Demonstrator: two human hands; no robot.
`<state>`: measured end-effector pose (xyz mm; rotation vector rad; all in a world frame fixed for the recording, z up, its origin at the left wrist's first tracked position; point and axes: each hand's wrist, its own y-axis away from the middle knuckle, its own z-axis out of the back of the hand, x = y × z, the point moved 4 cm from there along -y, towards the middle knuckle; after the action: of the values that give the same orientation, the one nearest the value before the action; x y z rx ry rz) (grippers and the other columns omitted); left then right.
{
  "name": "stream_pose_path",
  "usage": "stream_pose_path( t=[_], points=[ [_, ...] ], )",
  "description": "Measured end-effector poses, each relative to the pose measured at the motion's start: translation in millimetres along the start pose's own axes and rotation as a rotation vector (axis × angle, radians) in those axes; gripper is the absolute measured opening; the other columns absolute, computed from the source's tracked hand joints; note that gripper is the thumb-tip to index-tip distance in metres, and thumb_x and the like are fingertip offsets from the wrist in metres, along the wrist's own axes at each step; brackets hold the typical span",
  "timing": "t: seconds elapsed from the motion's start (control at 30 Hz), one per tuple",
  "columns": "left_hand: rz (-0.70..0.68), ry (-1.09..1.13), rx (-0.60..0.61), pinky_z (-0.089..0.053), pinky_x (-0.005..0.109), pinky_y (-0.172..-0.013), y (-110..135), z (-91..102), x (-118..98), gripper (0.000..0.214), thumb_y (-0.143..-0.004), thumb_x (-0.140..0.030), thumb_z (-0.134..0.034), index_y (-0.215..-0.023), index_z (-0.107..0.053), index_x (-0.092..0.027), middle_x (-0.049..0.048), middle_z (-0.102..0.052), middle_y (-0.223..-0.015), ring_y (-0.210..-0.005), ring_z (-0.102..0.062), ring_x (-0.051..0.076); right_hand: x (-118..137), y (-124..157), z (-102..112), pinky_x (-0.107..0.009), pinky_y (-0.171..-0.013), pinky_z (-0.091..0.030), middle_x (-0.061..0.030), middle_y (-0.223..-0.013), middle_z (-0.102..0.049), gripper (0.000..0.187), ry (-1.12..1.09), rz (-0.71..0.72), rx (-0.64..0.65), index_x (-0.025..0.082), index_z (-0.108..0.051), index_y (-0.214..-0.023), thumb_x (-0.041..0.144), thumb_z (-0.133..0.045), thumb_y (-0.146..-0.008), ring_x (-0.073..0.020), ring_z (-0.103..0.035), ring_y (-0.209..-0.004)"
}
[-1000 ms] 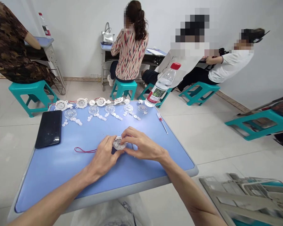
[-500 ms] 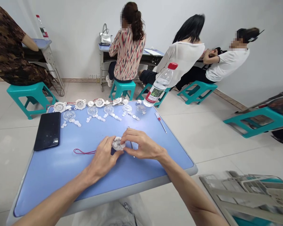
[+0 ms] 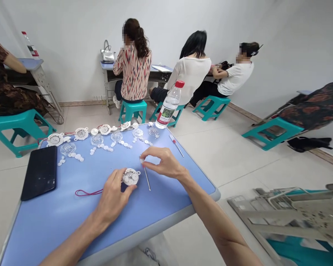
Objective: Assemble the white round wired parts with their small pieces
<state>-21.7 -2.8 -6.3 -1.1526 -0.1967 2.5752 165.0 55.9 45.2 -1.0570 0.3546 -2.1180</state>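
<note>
The left hand (image 3: 114,192) holds a round, white plastic mechanism (image 3: 131,177) from its left side. Right of that mechanism, a slim, red-collared metal screwdriver (image 3: 147,178) points toward the person; the right hand (image 3: 162,162), nearer it, has narrowed fingertips at its far end, grip unclear.

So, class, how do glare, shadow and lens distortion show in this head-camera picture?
Head view: pale glare patches on the blue desktop; in the same view, dark shadow below the white round part held by the left hand; the nearer bottle leans, probably from wide-angle distortion.
</note>
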Motion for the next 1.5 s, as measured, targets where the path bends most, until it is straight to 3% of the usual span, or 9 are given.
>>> stream_pose_path(
  t=[0.17, 0.33, 0.47, 1.5],
  points=[
    [-0.005, -0.022, -0.007, -0.052, 0.037, -0.082, 0, 1.0, 0, 0.039, -0.084, -0.024, -0.066, -0.12, -0.053, -0.02, 0.0067, -0.064, -0.107, -0.094, -0.062, 0.022, -44, -1, 32, -0.032, -0.077, -0.056, -0.0032, -0.087, -0.075, 0.011, 0.084, -0.292, -0.162, 0.019, -0.07, -0.09, 0.025, -0.065, -0.081, -0.0187, -0.07, -0.082],
    [-0.012, -0.026, -0.029, -0.053, 0.036, -0.079, 0, 1.9, -1, 0.036, -0.084, -0.024, -0.065, -0.118, -0.054, -0.02, 0.0061, -0.064, -0.103, -0.09, -0.062, 0.022, -97, -8, 59, -0.029, -0.081, -0.053, -0.0024, -0.094, -0.075, 0.012, 0.413, -0.538, -0.086, 0.02, -0.072, -0.09, 0.023, -0.065, -0.08, -0.017, -0.068, -0.086],
    [-0.013, -0.026, -0.027, -0.053, 0.037, -0.078, -1, 2.1, -1, 0.036, -0.084, -0.024, -0.066, -0.118, -0.054, -0.02, 0.0062, -0.064, -0.103, -0.09, -0.063, 0.022, -121, -10, 65, -0.032, -0.082, -0.049, -0.0046, -0.092, -0.074, 0.011, 0.538, -0.626, -0.084, 0.02, -0.073, -0.085, 0.021, -0.067, -0.076, -0.0211, -0.065, -0.09],
    [0.017, -0.009, -0.008, -0.052, 0.036, -0.08, 0, 0.8, 0, 0.04, -0.083, -0.024, -0.068, -0.12, -0.054, -0.02, 0.0054, -0.064, -0.105, -0.092, -0.062, 0.021, -135, -6, 53, -0.027, -0.073, -0.046, -0.0034, -0.091, -0.076, 0.018, 0.545, -0.811, -0.09, 0.02, -0.074, -0.094, 0.02, -0.069, -0.076, -0.0209, -0.067, -0.091]
  ],
)
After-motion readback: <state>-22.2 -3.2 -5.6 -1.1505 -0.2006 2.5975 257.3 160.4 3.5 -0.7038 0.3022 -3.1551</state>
